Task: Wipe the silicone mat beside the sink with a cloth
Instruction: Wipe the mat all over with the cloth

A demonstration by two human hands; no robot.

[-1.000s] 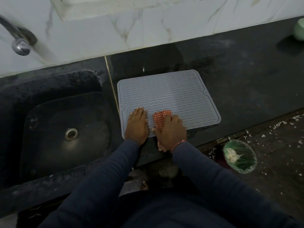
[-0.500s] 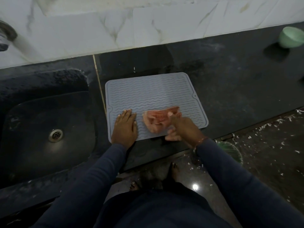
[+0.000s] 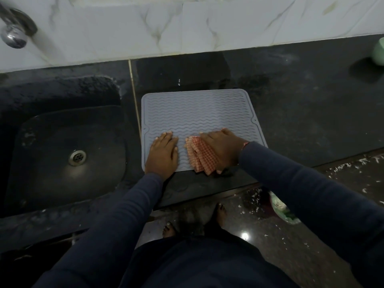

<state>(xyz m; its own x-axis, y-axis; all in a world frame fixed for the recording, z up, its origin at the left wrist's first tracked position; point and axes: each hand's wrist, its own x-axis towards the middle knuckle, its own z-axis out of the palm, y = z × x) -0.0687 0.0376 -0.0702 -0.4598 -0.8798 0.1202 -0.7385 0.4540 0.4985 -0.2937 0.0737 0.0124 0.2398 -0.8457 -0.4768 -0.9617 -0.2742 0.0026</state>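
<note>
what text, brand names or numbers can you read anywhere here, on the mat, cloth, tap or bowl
None: no readable text, label, brand or number shows in this view.
silicone mat: only wavy ridges, no lettering.
cloth: a checked pattern, no print.
tap: bare metal, blurred.
green bowl: mostly cut off by the frame edge; nothing legible.

Dim, bluish indoor light; dark counter [image 3: 311,121] underexposed. Small glare spot on near floor [image 3: 245,235]. Faint sheen in sink [image 3: 62,146] at left. Wide-angle bending at edges; tap [image 3: 14,34] far left blurred.
</note>
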